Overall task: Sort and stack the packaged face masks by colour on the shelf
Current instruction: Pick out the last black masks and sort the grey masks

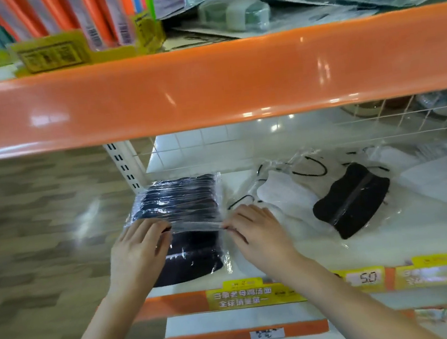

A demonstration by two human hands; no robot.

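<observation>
While both hands [137, 251] [254, 232] seemingly pinch it, the crinkly stack of black masks [181, 202] lies flat.

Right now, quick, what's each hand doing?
Left hand: fingers curled on the left edge of the stack of black masks in clear plastic wrap.
Right hand: pinching the stack's right edge.
</observation>
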